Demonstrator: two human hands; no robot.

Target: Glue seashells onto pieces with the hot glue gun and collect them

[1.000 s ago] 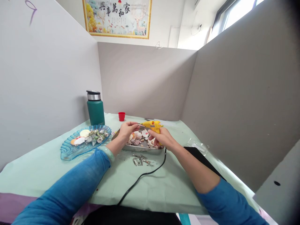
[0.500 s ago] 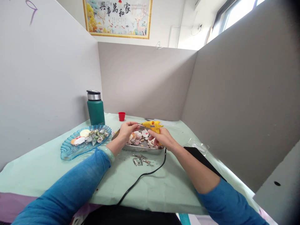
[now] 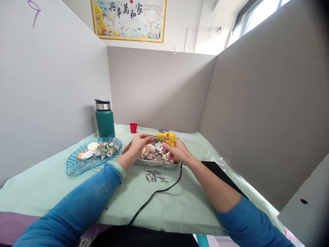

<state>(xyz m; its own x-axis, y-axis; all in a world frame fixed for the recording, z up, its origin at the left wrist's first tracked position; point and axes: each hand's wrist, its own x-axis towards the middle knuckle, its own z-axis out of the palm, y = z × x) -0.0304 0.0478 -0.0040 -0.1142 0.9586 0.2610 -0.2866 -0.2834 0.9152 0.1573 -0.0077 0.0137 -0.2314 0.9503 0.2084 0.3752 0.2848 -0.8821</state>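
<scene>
The yellow glue gun [image 3: 167,138] is held in the right grip [image 3: 174,150], the fingers being closed around its handle. Its body is carried just above that grip, and its nozzle is pointed toward the left grip [image 3: 142,140]. The left grip is closed in a pinch right at the nozzle tip; what may be held between the fingertips is too small to be made out.

Beneath both grips, a metal tray [image 3: 157,164] is set on the surface [image 3: 190,212], with shells [image 3: 151,148] heaped inside it; part of the tray is hidden by the hands. From below the right grip, a black cord [image 3: 154,196] is trailed toward the near edge. Small metal clips [image 3: 155,176] are scattered nearer than the grips, just in front of the tray.

To the left of the left grip, a blue dish [image 3: 73,168] is seen, loaded with more shells. Beyond it, a green bottle [image 3: 105,122] is stood upright. A small red cup [image 3: 133,128] is placed farther back than the left grip.
</scene>
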